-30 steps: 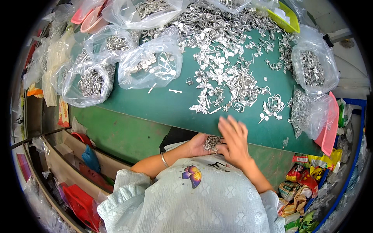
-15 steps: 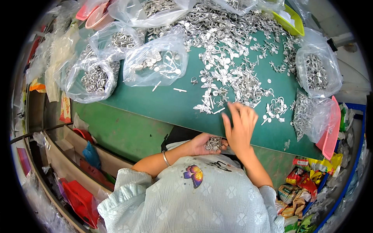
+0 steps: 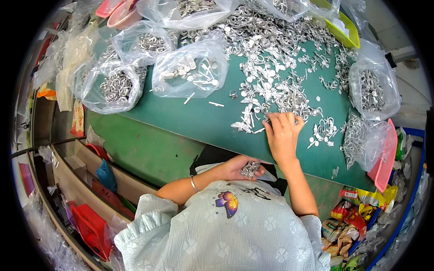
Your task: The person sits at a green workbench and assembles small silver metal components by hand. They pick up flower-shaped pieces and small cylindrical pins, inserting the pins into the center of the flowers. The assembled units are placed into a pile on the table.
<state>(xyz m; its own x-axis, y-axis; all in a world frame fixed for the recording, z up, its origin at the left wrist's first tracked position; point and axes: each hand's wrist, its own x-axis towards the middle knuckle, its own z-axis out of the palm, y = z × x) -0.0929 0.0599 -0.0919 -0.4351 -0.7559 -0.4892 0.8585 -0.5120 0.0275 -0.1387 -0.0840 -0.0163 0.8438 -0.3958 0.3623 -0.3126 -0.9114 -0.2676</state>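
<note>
My left hand (image 3: 236, 168) is low in front of my body, past the table's near edge. It is cupped palm up around a cluster of small silver flower-shaped metal pieces (image 3: 249, 169). Over the green table, my right hand (image 3: 284, 137) reaches to the near edge of a loose pile of silver metal pieces (image 3: 289, 97). Its fingers bend down into the pile, with the thumb close to the index finger. Whatever lies under those fingertips is hidden. Leaf-shaped pieces (image 3: 244, 119) and a thin silver bar (image 3: 259, 130) lie left of this hand.
Open clear bags of silver pieces stand left (image 3: 116, 88), middle (image 3: 190, 74) and right (image 3: 371, 90). A small group of pieces (image 3: 324, 130) sits right of my hand. A pink tray (image 3: 384, 156) is at the right edge, a yellow-green basket (image 3: 348, 29) behind. Wooden shelving (image 3: 86, 176) stands left.
My right hand has moved slightly forward and right, and its spread fingers have bent down onto the pile. The left hand keeps its cluster in nearly the same place. The view has shifted slightly.
</note>
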